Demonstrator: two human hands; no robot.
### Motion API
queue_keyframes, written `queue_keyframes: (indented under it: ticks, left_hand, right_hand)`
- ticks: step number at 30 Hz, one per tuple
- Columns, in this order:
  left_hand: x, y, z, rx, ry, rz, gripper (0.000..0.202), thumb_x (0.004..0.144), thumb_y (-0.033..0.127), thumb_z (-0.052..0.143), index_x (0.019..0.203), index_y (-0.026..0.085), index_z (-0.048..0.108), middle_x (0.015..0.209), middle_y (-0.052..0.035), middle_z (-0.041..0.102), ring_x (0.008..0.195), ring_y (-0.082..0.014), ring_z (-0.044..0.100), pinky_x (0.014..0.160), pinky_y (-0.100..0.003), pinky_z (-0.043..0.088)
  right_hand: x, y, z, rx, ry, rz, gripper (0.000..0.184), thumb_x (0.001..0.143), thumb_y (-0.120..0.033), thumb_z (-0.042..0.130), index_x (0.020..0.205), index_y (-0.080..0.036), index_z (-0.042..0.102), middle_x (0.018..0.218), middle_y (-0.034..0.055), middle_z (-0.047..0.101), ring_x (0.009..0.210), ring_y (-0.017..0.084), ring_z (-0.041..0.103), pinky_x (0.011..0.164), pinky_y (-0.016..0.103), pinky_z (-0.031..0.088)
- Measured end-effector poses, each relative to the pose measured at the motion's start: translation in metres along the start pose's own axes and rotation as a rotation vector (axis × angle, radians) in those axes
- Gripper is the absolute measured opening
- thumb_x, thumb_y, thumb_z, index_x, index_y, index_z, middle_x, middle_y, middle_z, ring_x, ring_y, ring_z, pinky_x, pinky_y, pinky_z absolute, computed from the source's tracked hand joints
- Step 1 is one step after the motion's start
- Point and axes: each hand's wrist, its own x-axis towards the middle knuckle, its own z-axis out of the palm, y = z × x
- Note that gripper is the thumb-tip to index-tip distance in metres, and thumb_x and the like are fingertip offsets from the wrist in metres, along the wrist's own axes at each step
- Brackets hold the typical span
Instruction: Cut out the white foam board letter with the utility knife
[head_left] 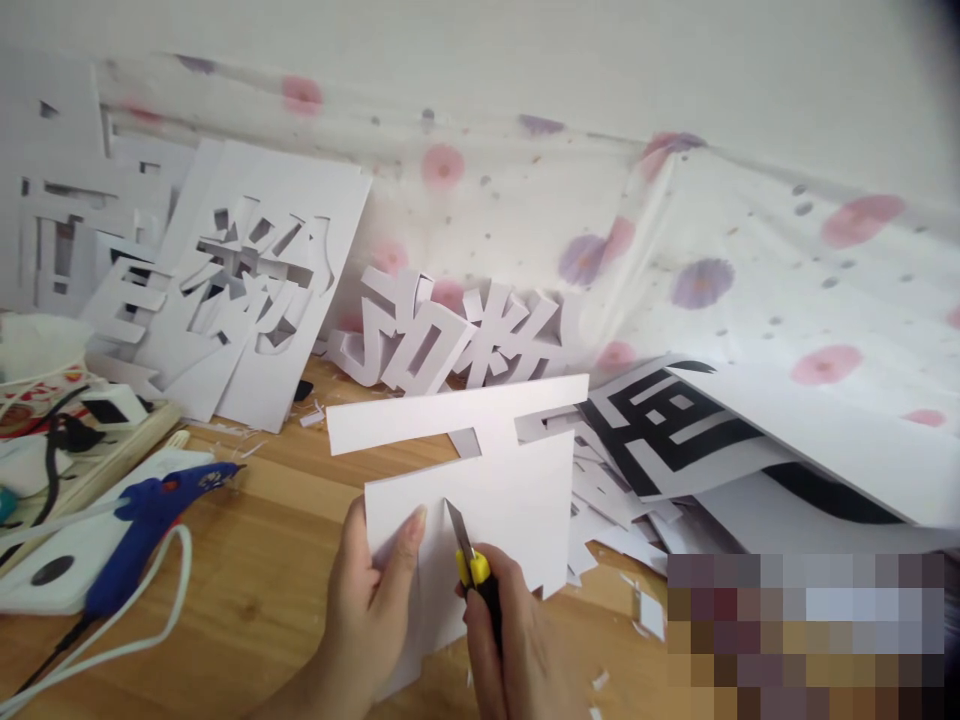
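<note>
The left hand [375,600] has its grip closed, thumb in front, on the left edge of a flat white card cut-out [517,500] above the brown wooden bench [300,520]. The right hand's [521,640] grip is wrapped around a black-and-yellow utility knife [478,572], blade tip at the cut-out's face; contact cannot be confirmed. A blue plastic glue gun [133,550] lies left; white three-dimensional paper characters [429,345] stand far.

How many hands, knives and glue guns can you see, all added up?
Hands: 2 (left hand, right hand)
Knives: 1 (yellow and black knife)
Glue guns: 1 (blue glue gun)
Total: 4, not counting anything hidden in the blurred corner.
</note>
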Motion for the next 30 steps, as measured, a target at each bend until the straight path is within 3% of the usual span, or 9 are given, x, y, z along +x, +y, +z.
queue_keyframes:
  ticks: [12,24,30]
  left_hand:
    - [0.0001,0.0011,0.0015,0.016,0.037,-0.032,0.028,0.079,0.041,0.060,0.095,0.020,0.051,0.087,-0.0030,0.068,0.082,-0.0179,0.065,0.064,-0.022,0.054]
    - [0.0016,0.0005,0.0028,0.021,0.048,-0.015,0.024,0.078,0.040,0.061,0.090,0.021,0.052,0.095,-0.0038,0.067,0.089,-0.0187,0.064,0.069,-0.022,0.053]
    - [0.0011,-0.0003,0.0026,0.015,0.040,-0.019,0.024,0.079,0.039,0.060,0.092,0.021,0.051,0.095,-0.0037,0.067,0.088,-0.0182,0.064,0.068,-0.023,0.053]
  right_hand:
    - [-0.0022,0.0020,0.0065,-0.001,0.070,-0.058,0.027,0.091,-0.025,0.034,0.115,-0.020,0.045,0.087,0.0055,0.065,0.073,0.016,0.064,0.064,0.025,0.050]
    - [-0.0052,0.0030,0.0080,-0.032,0.028,0.007,0.029,0.093,-0.033,0.030,0.111,-0.020,0.048,0.080,0.0042,0.067,0.067,0.015,0.065,0.057,0.022,0.050]
    - [-0.0058,0.0019,0.0089,-0.040,0.078,0.009,0.029,0.093,-0.032,0.032,0.112,-0.019,0.049,0.080,0.0049,0.068,0.067,0.015,0.065,0.057,0.022,0.050]
